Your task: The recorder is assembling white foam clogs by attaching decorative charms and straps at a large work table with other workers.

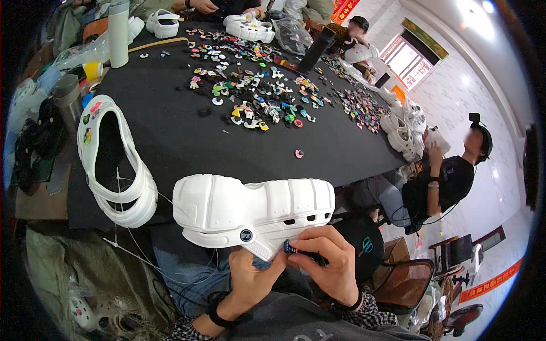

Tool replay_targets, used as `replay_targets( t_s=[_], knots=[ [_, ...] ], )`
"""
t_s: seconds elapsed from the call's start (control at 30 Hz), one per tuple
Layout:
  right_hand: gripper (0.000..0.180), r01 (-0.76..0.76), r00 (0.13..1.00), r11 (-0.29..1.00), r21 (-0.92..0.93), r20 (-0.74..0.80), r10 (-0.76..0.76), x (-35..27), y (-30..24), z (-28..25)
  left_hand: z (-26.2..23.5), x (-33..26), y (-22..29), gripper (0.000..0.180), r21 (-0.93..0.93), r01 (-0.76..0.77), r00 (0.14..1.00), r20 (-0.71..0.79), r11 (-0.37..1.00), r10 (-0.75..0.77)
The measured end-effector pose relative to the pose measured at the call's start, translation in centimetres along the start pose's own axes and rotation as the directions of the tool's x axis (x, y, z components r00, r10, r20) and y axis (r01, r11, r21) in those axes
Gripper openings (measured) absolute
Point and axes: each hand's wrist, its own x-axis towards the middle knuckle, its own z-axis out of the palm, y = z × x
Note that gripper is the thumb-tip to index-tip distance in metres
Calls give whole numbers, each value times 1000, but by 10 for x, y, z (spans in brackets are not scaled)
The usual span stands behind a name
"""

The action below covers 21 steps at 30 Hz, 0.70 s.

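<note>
A white foam clog (256,202) is tipped on its side at the table's near edge, its ridged sole turned up toward me. My left hand (250,278) grips it from below at the strap side, the thumb along its edge; the other fingers are partly hidden. Just right of that thumb, my right hand (330,258) pinches a small dark blue shoe charm (289,247) close against the clog. Its fingertips are bent around the charm. On the left lies a second white clog (133,170), opening up, with colourful charms on its toe. Thin white string (136,256) hangs from it.
Many loose charms (256,96) are spread over the black table (170,142), one (299,153) apart near me. A pale bottle (118,34) and a steel tumbler (69,99) stand left. More white clogs (398,133) sit at the right edge. A person (449,176) works at right, others beyond.
</note>
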Motion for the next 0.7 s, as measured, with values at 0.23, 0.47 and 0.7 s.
replay_targets(
  t_s=[0.23,0.47,0.7],
  knots=[
    [25,-34,998,998,54,49,31,3,4,0,-3,-4,-4,22,-4,73,997,21,997,-73],
    [27,-87,996,989,119,1,87,-1,9,8,-4,-7,-4,19,-11,78,997,25,997,-78],
    [28,-34,998,999,-32,-48,33,0,16,8,-9,-9,-9,18,-29,83,994,69,996,-80]
  ],
)
